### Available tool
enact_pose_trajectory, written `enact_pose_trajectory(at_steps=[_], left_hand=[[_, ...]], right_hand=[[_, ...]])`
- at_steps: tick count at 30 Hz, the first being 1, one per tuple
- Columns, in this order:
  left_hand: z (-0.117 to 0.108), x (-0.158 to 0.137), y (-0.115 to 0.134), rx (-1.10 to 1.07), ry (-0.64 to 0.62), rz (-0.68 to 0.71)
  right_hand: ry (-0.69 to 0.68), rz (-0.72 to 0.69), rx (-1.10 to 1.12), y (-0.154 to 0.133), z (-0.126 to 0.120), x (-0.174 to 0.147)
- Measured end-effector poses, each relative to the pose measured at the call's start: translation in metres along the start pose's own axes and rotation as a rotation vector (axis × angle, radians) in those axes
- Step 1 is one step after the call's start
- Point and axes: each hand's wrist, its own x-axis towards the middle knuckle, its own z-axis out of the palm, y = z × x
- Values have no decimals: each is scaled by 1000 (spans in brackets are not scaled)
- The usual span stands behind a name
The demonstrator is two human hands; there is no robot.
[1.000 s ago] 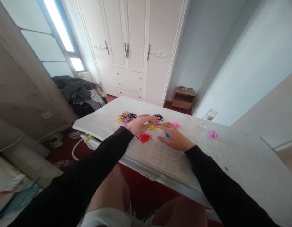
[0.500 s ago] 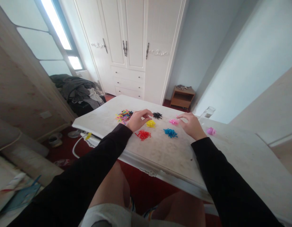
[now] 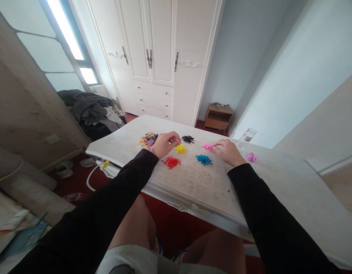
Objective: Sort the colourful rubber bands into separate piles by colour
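Note:
Small coloured strips, possibly rubber bands, lie in piles on the white table. My left hand (image 3: 166, 144) is over the table between the mixed-colour pile (image 3: 148, 140) and the yellow pile (image 3: 180, 148), with thumb and fingertips pinched together. What sits in that pinch, if anything, is too small to make out. My right hand (image 3: 227, 152) reaches to the pink pile (image 3: 207, 146), its thumb and finger closed at the pile's right edge. Nearby are the black pile (image 3: 188, 139), the red pile (image 3: 172, 163) and the blue pile (image 3: 203, 160).
A clear glass bottle or jar (image 3: 248, 135) and a purple-pink object (image 3: 252, 157) stand right of my right hand on the table (image 3: 198, 186). Beyond are a white wardrobe (image 3: 153, 38), a small wooden cabinet (image 3: 218, 118) and heaped clothes (image 3: 92, 108).
My right hand's fingers have come together at the pink pile from slightly apart. My left thumb and fingertips have closed into a pinch. The whole view has shifted slightly.

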Motion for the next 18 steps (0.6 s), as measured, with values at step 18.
enact_pose_trajectory(at_steps=[18], left_hand=[[1,-3,3,-123,-33,115]], right_hand=[[-19,222,63,2,-3,-2]])
